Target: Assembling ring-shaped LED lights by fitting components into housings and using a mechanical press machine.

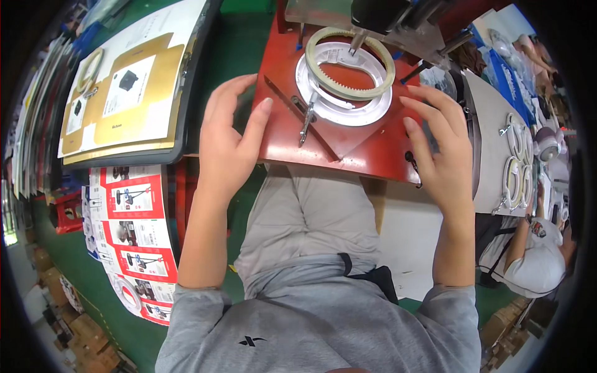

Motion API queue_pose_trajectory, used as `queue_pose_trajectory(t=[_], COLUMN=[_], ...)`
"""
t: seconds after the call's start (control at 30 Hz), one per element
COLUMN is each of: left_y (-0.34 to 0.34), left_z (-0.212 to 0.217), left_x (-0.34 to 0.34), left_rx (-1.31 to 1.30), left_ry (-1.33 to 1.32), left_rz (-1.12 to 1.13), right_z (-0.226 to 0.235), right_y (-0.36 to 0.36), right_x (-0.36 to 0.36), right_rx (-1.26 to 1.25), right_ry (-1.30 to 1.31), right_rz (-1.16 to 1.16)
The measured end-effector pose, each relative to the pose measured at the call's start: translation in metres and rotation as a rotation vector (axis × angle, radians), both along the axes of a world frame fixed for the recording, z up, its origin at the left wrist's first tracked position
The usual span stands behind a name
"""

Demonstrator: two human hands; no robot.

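A beige ring with inner teeth point(387, 79) lies tilted over a white plastic ring point(367, 117) on a red metal plate point(286, 140). Down from the dark machine head point(379, 13) a metal tip point(357, 42) reaches to the far side of the rings. My left hand point(229, 140) is at the plate's left edge, its thumb and fingers apart and holding nothing. Across from it, my right hand point(440, 140) has its fingers spread beside the plate's right edge, empty too. A small metal clamp point(307, 118) with a threaded rod stands at the white ring's near left.
A dark bar point(301, 118) runs slantwise across the plate. Cardboard sheets point(102, 124) lie on a black tray to the left, above printed red-and-white sheets point(140, 230). White rings point(515, 161) rest on a grey table at the right, where another person point(528, 258) sits.
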State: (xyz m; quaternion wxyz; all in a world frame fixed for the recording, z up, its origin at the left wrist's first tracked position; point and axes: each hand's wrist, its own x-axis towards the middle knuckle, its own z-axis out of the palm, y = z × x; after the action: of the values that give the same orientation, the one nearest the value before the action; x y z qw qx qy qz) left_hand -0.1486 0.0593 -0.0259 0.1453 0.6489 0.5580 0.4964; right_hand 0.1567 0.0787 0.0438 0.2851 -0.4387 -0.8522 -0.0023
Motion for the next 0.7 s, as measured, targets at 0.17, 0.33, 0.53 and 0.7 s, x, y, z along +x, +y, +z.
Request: queue_pose_trajectory(t=[0.17, 0.33, 0.53, 0.7], left_y=[0.01, 0.02, 0.027, 0.025], left_z=[0.036, 0.045, 0.047, 0.056], left_x=[0.027, 0.041, 0.042, 0.031], left_rx=[0.205, 0.226, 0.25, 0.159], left_ry=[0.15, 0.413, 0.41, 0.41], left_rz=[-0.16, -0.271, -0.336, -0.414], right_z=[-0.011, -0.016, -0.022, -0.022], right_y=[0.02, 0.037, 0.046, 0.042], right_x=[-0.013, -0.019, -0.02, -0.026], right_rx=[0.027, 0.024, -0.014, 0.003], right_ry=[0.071, 0.027, 0.059, 0.083], right_rz=[0.111, 0.175, 0.225, 0.234])
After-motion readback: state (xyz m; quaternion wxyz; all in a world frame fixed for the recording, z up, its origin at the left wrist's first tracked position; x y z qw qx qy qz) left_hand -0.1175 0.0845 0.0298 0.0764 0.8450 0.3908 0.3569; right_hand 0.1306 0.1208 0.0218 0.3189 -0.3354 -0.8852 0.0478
